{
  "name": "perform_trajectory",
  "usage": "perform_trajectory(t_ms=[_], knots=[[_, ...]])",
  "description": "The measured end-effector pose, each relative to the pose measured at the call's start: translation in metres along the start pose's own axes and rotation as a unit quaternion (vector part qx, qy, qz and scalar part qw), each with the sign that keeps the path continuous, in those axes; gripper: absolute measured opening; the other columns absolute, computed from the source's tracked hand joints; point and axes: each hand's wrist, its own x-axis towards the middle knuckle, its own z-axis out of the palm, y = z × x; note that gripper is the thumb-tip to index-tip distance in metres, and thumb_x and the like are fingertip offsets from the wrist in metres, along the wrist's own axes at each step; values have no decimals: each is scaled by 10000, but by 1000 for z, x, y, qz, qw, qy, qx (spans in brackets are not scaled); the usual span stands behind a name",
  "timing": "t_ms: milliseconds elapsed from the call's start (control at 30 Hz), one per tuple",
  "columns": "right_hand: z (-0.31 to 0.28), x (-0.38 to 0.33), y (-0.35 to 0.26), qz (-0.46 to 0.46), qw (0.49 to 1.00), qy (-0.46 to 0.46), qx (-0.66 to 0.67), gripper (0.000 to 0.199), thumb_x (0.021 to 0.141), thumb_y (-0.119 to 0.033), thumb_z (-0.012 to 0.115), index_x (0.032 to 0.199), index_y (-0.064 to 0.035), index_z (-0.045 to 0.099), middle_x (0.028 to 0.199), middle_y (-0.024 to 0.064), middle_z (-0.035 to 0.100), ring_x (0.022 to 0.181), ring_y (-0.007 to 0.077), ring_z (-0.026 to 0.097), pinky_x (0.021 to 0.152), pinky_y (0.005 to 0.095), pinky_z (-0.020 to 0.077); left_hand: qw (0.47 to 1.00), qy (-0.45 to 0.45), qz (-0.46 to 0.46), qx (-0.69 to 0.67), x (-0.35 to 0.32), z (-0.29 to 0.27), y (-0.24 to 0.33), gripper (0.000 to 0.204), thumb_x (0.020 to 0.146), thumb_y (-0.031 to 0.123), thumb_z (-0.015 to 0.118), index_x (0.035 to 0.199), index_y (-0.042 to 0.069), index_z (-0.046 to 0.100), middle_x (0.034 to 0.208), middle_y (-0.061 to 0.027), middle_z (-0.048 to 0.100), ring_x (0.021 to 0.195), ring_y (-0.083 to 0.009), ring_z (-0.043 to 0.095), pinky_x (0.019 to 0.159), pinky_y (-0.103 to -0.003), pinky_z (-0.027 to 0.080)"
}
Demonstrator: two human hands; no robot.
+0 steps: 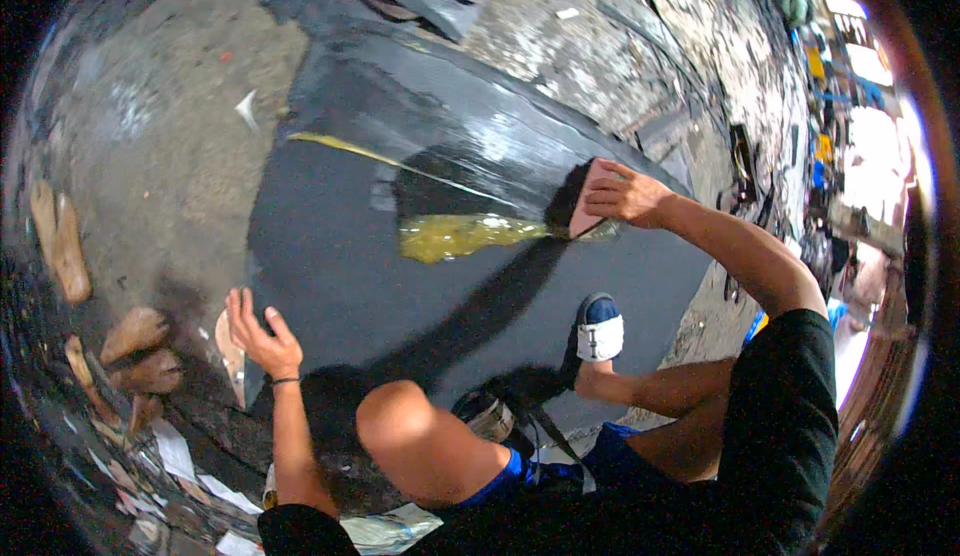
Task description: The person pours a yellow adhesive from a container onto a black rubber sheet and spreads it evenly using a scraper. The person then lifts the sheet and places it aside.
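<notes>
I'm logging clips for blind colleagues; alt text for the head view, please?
A person's right hand holds a pink flat spreader against a large black sheet, beside yellow liquid pooled on it. The left hand is open near the sheet's left edge.

Brown foot-shaped pieces (70,254) lie on grey floor (165,171)

The pad (583,214) is pink, the sheet (320,246) dark grey, the liquid (440,237) yellow.

Wooden foot-shaped forms (70,254), scattered scraps (173,448) and yellow liquid (455,239) on a black sheet (325,226) show a workshop.
</notes>
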Motion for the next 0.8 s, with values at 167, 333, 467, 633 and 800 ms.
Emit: perform_trajectory(t_ms=[167, 333, 467, 633, 800], knots=[[63, -146, -34, 235, 964, -24, 124, 447, 761, 24, 615, 1184, -112, 660, 1229, 36, 634, 1199, 236, 567, 1119, 504, 370, 1000, -8, 18, -6, -5, 9, -2, 436, 1002, 273, 474, 1350, 14, 512, 1457, -212, 444, 1359, -404, 391, 1131, -509, 285], [26, -154, -78, 542, 717, 284, 335, 351, 882, -55, 625, 1232, -42, 598, 1121, 122, 672, 1049, 271, 642, 915, 398, 512, 1000, -10, 11, 2, -3, 6, -3, 455, 1021, 317, 428, 1347, 9, 509, 1469, -201, 423, 1365, -381, 389, 1136, -490, 288], [1, -156, -89, 629, 531, 396, 407, 326, 929, -200, 666, 1163, 23, 629, 993, 115, 707, 888, 158, 657, 796, 324, 528, 998, -7, 46, 39, -3, 4, -8, 476, 1020, 314, 411, 1348, -21, 490, 1465, -203, 423, 1369, -377, 381, 1144, -486, 279], [86, -146, -85, 753, 445, 318, 366, 359, 862, -302, 705, 1054, 1, 712, 905, 188, 729, 856, 242, 708, 783, 374, 537, 999, -14, 45, 20, -4, 17, -3, 466, 1013, 295, 409, 1332, -35, 492, 1467, -215, 415, 1374, -378, 372, 1155, -485, 262], [91, -64, -85, 801, 477, 268, 245, 368, 840, -317, 641, 1128, -91, 680, 1018, 215, 692, 970, 413, 660, 860, 492, 526, 999, -6, 37, 28, -6, 14, -10, 460, 1008, 285, 423, 1332, -35, 490, 1465, -222, 414, 1375, -383, 368, 1150, -487, 267]])
